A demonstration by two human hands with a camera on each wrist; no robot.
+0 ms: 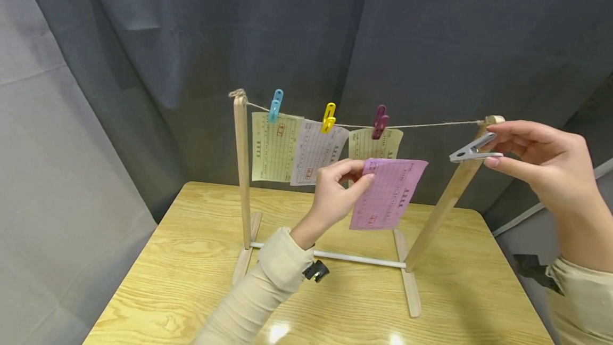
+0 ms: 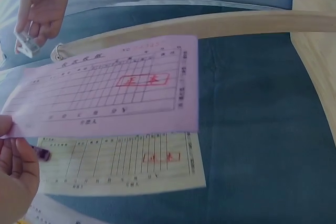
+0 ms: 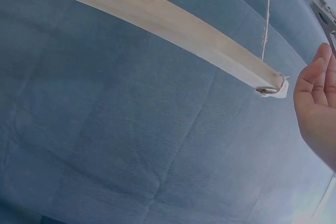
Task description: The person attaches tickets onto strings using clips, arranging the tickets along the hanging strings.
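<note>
A pink printed slip (image 1: 390, 193) is pinched at its upper left corner by my left hand (image 1: 337, 190), in front of the string. In the left wrist view the pink slip (image 2: 105, 87) partly covers a yellow slip (image 2: 121, 163) behind it. My right hand (image 1: 551, 161) pinches a grey clothespin (image 1: 474, 150) by its handles, near the right post's top. The string (image 1: 431, 124) carries a blue clothespin (image 1: 275, 106) on a yellow slip (image 1: 273, 148), a yellow clothespin (image 1: 328, 117) on a pale lilac slip (image 1: 318, 150), and a maroon clothespin (image 1: 380, 122) on another yellow slip.
The wooden stand has a left post (image 1: 242, 174), a right post (image 1: 445, 206) and a white crossbar (image 1: 359, 259) low between its feet. It stands on a wood-grain table (image 1: 167, 260). Dark grey curtain (image 1: 297, 25) hangs behind.
</note>
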